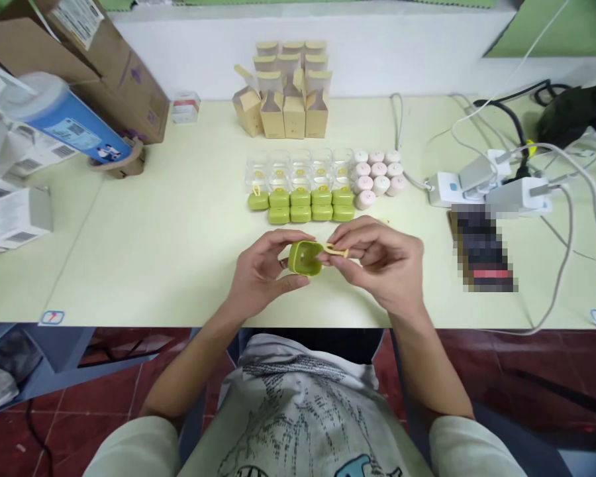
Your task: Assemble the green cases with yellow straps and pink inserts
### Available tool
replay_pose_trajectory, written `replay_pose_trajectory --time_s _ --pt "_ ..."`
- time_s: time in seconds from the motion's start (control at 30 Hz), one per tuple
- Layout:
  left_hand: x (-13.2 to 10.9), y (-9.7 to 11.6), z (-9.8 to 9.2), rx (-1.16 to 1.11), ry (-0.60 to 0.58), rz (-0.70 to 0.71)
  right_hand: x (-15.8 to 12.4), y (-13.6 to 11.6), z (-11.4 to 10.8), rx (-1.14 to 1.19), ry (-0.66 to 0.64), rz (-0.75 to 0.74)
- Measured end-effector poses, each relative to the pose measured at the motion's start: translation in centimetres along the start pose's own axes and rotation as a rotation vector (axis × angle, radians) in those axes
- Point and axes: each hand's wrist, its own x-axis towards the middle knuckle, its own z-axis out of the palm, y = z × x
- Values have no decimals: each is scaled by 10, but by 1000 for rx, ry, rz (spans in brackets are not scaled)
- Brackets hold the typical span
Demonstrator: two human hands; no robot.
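Note:
My left hand [263,275] grips a small green rounded case [304,258] just above the pale table [169,232], near its front edge. My right hand [380,262] pinches a thin yellow strap loop [336,251] whose tip meets the case's right corner. Behind my hands lie two rows of several matching green cases [308,205]. Beyond them stand several clear plastic boxes [298,169] with yellow pieces inside. Several pink rounded pieces [377,175] sit to their right.
Several small tan cartons [288,93] stand at the back. A blue cylinder [64,119] and cardboard boxes [104,59] lie at the far left, with white boxes [14,199] below. A power strip [477,185], chargers, cables and a dark device [481,248] fill the right side.

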Motion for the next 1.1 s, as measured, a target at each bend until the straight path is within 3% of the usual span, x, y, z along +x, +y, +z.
replay_pose_trajectory --time_s 0.17,0.4,0.57,0.73,1.1 --pt "-1 9 -1 28 25 -7 -1 8 9 -204 17 -96" --pt "-4 14 -5 79 28 0 -8 10 7 -576 -14 -519" --pt "-4 18 1 86 1 73 -7 6 8 -622 -157 -606" --pt "-2 18 3 106 -2 75 -8 3 8 -822 -124 -671" --pt "8 11 2 150 -31 50 1 25 -1 -864 -224 -744"
